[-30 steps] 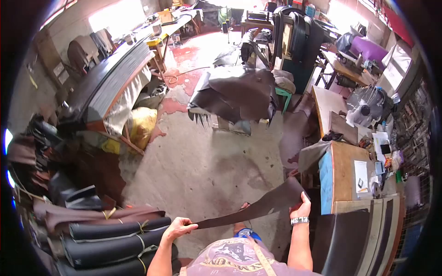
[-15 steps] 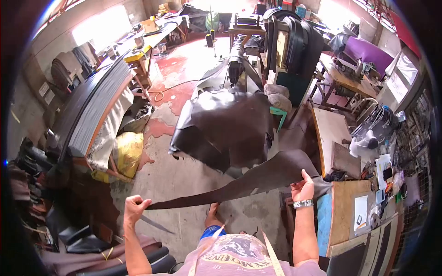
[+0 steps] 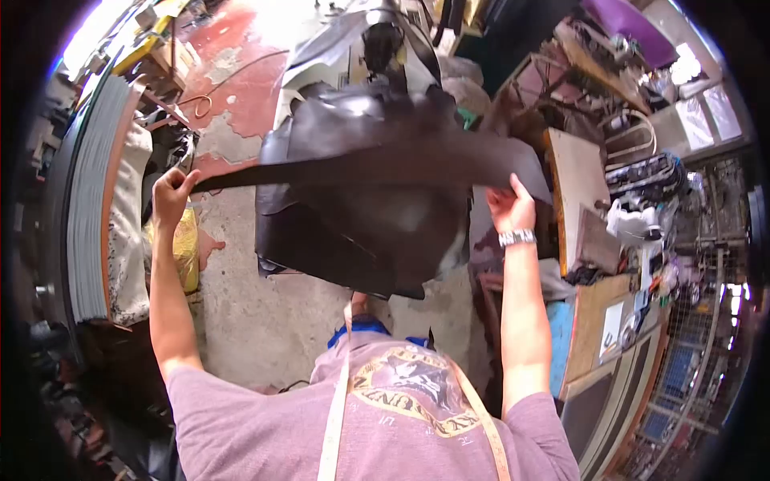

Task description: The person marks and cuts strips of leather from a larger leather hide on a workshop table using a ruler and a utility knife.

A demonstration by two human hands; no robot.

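A long dark strip of material (image 3: pixel 361 167) is stretched between my two hands, narrow at the left end and wide at the right. My left hand (image 3: pixel 172 195) pinches its narrow tip. My right hand (image 3: pixel 512 207), with a banded watch at the wrist, grips the lower edge near the wide end. Behind and below the strip, a large dark glossy sheet (image 3: pixel 361 232) is draped over a sewing machine table. The machine head (image 3: pixel 382 46) shows above it. A measuring tape (image 3: pixel 335 409) hangs round my neck.
On the left stands a stack of grey sheets (image 3: pixel 90 208), with a yellow sack (image 3: pixel 186 250) beside it. To the right are a wooden table (image 3: pixel 579 180), a wooden cabinet (image 3: pixel 593 329) and a wire rack (image 3: pixel 690 313). A hose (image 3: pixel 233 82) lies on the floor.
Both hands have risen in view, and the strip is now held higher and more level, in front of the draped sheet. The view has tilted down and moved closer to the sheet.
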